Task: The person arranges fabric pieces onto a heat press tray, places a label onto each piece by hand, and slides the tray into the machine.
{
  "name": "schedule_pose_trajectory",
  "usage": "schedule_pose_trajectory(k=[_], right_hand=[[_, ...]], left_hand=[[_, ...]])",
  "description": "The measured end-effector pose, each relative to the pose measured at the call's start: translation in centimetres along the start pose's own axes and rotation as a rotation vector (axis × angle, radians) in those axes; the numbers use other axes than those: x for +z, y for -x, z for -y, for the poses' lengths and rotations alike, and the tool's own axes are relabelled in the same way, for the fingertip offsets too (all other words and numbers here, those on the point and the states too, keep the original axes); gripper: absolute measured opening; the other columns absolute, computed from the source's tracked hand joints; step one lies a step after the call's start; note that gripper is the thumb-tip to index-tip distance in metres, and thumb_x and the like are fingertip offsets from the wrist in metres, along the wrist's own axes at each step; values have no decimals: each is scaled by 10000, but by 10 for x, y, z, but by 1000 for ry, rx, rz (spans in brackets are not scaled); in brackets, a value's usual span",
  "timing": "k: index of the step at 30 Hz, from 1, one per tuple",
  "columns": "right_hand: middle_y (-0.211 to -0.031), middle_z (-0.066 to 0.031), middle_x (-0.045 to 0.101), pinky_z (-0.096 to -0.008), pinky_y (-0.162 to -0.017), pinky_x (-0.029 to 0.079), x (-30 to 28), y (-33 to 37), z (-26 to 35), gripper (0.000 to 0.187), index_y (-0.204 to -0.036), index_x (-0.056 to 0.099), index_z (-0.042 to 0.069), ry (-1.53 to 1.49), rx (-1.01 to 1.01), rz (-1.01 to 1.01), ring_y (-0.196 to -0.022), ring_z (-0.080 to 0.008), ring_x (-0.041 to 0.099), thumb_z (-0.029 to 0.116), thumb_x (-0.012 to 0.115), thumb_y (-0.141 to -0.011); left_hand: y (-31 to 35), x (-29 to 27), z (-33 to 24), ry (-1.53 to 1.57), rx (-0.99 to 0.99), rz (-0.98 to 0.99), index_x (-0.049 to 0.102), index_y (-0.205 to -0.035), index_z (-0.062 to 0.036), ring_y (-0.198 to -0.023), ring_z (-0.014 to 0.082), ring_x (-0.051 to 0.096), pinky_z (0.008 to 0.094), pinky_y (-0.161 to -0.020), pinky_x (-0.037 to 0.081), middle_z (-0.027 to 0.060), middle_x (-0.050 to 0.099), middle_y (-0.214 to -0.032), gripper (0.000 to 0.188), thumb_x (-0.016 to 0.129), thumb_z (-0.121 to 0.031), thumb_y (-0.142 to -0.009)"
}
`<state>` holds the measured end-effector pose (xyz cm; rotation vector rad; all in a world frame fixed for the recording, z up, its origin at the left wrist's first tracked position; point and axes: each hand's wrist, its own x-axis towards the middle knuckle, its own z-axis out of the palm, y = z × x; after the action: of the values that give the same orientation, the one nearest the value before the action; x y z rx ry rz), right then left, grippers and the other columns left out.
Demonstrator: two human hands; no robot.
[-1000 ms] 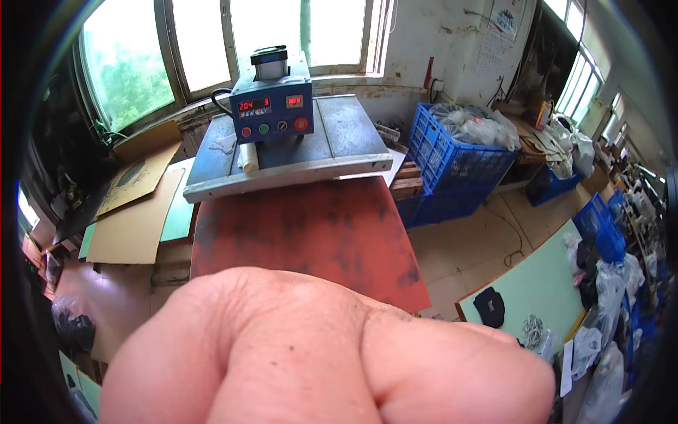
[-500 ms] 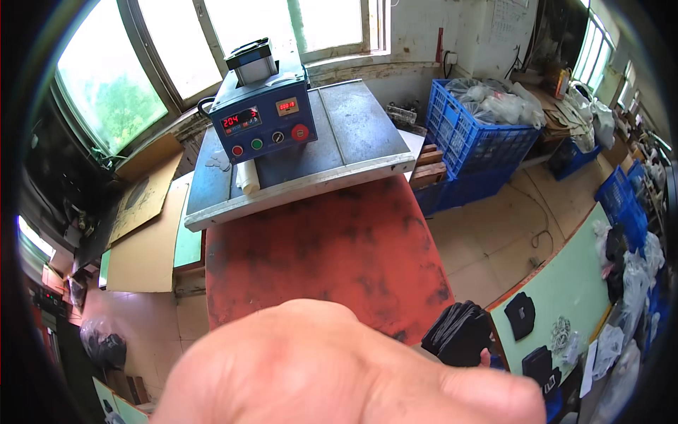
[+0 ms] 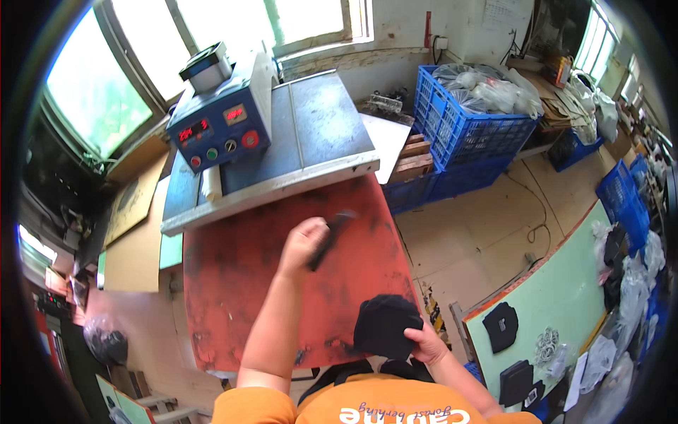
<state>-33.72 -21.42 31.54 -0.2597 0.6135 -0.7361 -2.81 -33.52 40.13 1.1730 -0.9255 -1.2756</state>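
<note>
My left hand (image 3: pixel 302 244) is closed around a dark, narrow black piece (image 3: pixel 329 242), held over the red tabletop (image 3: pixel 240 283). Motion blurs the piece, so its kind cannot be told. Close to my body, over the table's near right corner, my right hand (image 3: pixel 426 343) grips a stack of black fabric pieces (image 3: pixel 383 325). Its thumb presses on the top and the other fingers are hidden underneath. Beyond my left hand stands a press machine with a blue control box (image 3: pixel 220 131), red displays and several buttons.
A metal plate (image 3: pixel 321 120) extends from the machine across the table's far end. Blue crates (image 3: pixel 459 141) with plastic bags stand at the back right. To the right, a pale green table (image 3: pixel 530 304) bears black pieces (image 3: pixel 500 327). Cardboard (image 3: pixel 134 247) leans at left.
The large hand close to the camera has gone, and my left hand is now over the red table with a black piece. The black stack has shifted left over the table corner. The view has shifted.
</note>
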Motion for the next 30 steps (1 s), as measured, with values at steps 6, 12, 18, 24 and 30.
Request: schedule_pose_trajectory(k=[6, 12, 18, 24, 30], right_hand=[[-1323, -105, 418, -395, -1004, 389, -4, 7, 9, 871, -1421, 192, 82, 97, 1, -30, -1216, -229, 437, 124, 728, -736], [-1329, -111, 408, -384, -1019, 364, -12, 3, 6, 865, -1437, 133, 74, 39, 7, -69, -1219, -226, 425, 82, 694, -779], [-1300, -107, 440, -356, -1011, 379, -5, -3, 3, 831, -1416, 175, 38, 72, -18, -98, -1179, -206, 459, 88, 708, -781], [-1275, -105, 465, -344, -997, 395, 2, -4, -4, 744, -1379, 259, 16, 111, -64, -147, -1169, -196, 467, 103, 705, -790], [-1260, -106, 480, -342, -991, 401, -5, -2, -2, 699, -1364, 289, 13, 121, -101, -230, -1156, -197, 480, 119, 696, -805]], left_hand=[[-47, 22, 129, -318, -117, -167, 643, -976, 17, -785, 122, 610, 267, -732, 491, 51, 666, -869, 172, 631, -86, -840], [-68, 34, 134, -555, 30, -316, 628, -977, 31, -811, 216, 649, 310, -751, 503, 155, 672, -894, 233, 657, -125, -807], [-67, 34, 120, -916, 180, -363, 606, -1041, 4, -906, 360, 620, 397, -806, 491, 216, 640, -990, 316, 658, -193, -799], [-54, 34, 99, -1093, 144, -367, 575, -1075, -23, -921, 324, 604, 400, -789, 493, 164, 603, -1020, 354, 662, -229, -801], [21, 100, -28, -284, 611, 12, 555, -898, -10, -672, 186, 472, 279, -638, 438, 61, 507, -839, 177, 657, -10, -754]])
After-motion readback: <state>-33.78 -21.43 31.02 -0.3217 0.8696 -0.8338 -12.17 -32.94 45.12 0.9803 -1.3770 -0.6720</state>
